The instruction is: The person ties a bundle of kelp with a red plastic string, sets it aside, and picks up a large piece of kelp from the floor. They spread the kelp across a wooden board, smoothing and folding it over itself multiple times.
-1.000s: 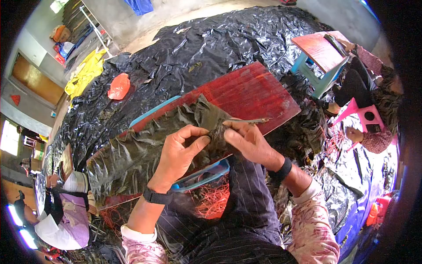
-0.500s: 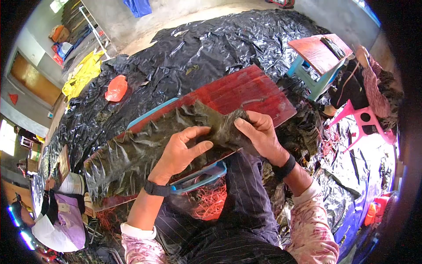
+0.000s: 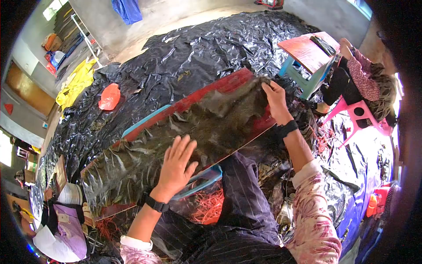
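Note:
A long, dark brown-green ruffled sheet that looks like kelp (image 3: 211, 119) lies across a red wooden board (image 3: 193, 97) in front of me. My left hand (image 3: 173, 165) rests flat on the near side of the kelp, its fingers stretched out and nothing gripped. At the far right end, my right hand (image 3: 276, 99) pinches the kelp's edge between thumb and fingers. Wavy folds run along the kelp's left part, while its right part is spread smoother. Beneath the board, part of a light-blue stool (image 3: 200, 181) shows between my knees.
Red string (image 3: 207, 206) lies under the board. Crumpled black sheeting (image 3: 184, 53) covers the floor, with a red plastic bag (image 3: 109, 97) and yellow cloth (image 3: 77, 81) on it. One person (image 3: 365, 81) sits at a small table (image 3: 303, 50) on the right, near a pink stool (image 3: 362, 116); another (image 3: 68, 224) is at left.
My right hand has moved up and right, drawing the kelp's end out over the red board. My left hand has gone from curled fingers to lying flat and slightly lower.

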A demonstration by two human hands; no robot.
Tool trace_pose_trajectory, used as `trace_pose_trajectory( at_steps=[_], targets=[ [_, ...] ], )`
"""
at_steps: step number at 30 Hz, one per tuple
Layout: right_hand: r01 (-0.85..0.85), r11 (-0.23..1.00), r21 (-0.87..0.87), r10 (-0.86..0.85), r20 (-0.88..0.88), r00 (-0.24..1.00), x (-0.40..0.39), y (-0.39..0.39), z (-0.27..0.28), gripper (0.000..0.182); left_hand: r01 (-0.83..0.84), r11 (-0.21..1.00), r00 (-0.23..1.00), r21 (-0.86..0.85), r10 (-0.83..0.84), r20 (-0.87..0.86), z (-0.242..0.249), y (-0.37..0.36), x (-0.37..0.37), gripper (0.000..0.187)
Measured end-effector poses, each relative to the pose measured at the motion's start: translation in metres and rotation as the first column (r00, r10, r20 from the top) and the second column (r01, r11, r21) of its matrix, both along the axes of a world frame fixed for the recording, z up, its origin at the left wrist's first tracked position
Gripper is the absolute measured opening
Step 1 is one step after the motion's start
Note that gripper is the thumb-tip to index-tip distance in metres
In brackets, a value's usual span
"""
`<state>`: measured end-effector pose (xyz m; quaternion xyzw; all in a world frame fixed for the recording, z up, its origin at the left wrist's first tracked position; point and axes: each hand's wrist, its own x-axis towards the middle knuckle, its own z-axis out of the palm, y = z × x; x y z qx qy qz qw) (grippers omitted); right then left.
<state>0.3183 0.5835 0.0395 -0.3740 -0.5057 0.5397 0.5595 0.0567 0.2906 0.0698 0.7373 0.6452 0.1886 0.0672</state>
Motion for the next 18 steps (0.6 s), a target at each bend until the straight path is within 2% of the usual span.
trace_pose_trajectory(
  at_steps=[2,3,5,6,10,11,12,13,14,15,16,18],
  targets=[
    [0.012,0.991,-0.135,0.029,0.296,0.955,0.023,0.017,-0.016,0.013,-0.005,0.999,1.0,-0.033,0.004,-0.023,-0.009,-0.008,0.001,0.054],
    [0.019,0.991,-0.134,0.022,0.298,0.954,0.023,0.015,-0.012,0.013,-0.012,0.998,0.999,-0.065,0.009,-0.048,-0.011,-0.009,0.001,0.052],
    [-0.041,0.987,-0.158,0.063,0.136,0.989,0.02,0.013,-0.004,0.011,-0.006,0.997,1.0,-0.073,0.004,-0.029,-0.012,-0.009,0.0,0.05],
    [0.009,0.988,-0.154,0.021,0.196,0.98,0.019,0.014,0.001,0.009,-0.007,0.997,1.0,-0.082,0.006,-0.01,-0.013,-0.009,0.0,0.05],
    [0.102,0.979,-0.175,-0.062,0.221,0.973,0.021,0.037,-0.013,0.007,-0.002,0.997,1.0,-0.072,0.0,-0.017,-0.012,-0.01,0.0,0.05],
    [0.106,0.989,-0.106,-0.033,0.531,0.847,0.028,0.04,-0.01,0.01,0.001,0.998,1.0,-0.07,-0.003,-0.019,-0.011,-0.01,0.0,0.05],
    [0.086,0.995,-0.04,-0.022,0.784,0.621,0.032,0.039,-0.001,0.014,-0.002,0.998,1.0,-0.065,0.0,-0.025,-0.011,-0.01,0.0,0.05],
    [0.089,0.995,-0.039,-0.025,0.785,0.619,0.032,0.029,0.013,0.014,-0.005,0.998,1.0,-0.061,0.004,-0.03,-0.011,-0.01,0.001,0.05],
    [0.155,0.968,0.196,-0.24,0.901,0.361,0.031,0.017,0.025,0.018,-0.003,0.998,1.0,-0.061,0.002,-0.027,-0.011,-0.01,0.001,0.05],
    [0.148,0.892,0.428,-0.441,0.895,0.067,0.03,0.006,0.035,0.023,-0.004,0.999,0.999,-0.051,0.002,-0.037,-0.012,-0.01,0.001,0.05],
    [0.071,0.866,0.495,-0.496,0.868,0.008,0.032,0.002,0.039,0.03,-0.004,0.999,0.999,-0.042,0.002,-0.047,-0.012,-0.01,0.002,0.05],
    [0.025,0.841,0.541,-0.541,0.84,0.038,0.025,-0.01,0.048,0.028,-0.007,1.0,0.998,-0.03,0.006,-0.058,-0.012,-0.011,0.002,0.05]
  ],
)
